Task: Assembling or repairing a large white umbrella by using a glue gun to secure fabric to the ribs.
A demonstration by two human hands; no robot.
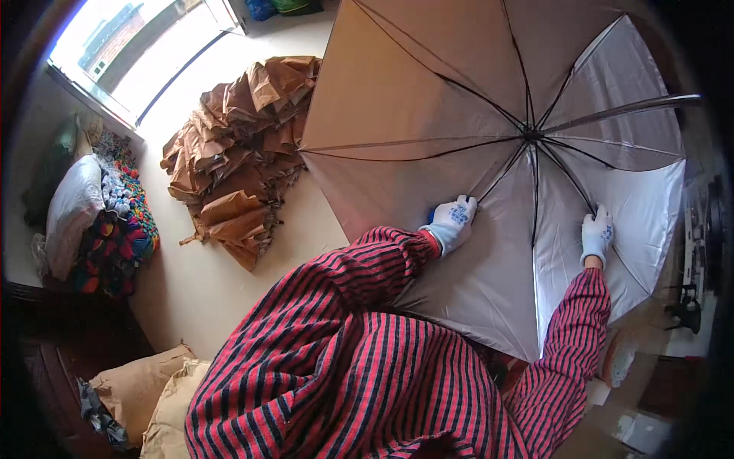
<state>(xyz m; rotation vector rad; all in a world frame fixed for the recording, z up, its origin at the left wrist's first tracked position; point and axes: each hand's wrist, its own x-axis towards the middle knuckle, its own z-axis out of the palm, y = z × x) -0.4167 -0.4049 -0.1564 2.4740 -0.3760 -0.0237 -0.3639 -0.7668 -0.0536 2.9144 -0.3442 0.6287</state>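
An opened umbrella [482,283] spreads in front of me with its silvery-grey underside toward me. Black ribs fan out from its hub [531,135], and the metal shaft [634,112] juts to the right. My left hand [451,223], in a white glove with blue print, is closed at a rib on the near left side. Over on the near right, my right hand [597,236], gloved the same way, has its fingers closed around another rib. The fingertips of both hands are partly hidden. Striped red and black sleeves cover my arms.
A heap of folded brown fabric [245,153] lies on the pale floor [164,287] left of the umbrella. Colourful textiles [115,222] and a white sack [74,214] are piled along the left wall. Brown sacks [141,382] stand at the lower left. Bright window [130,53] at upper left.
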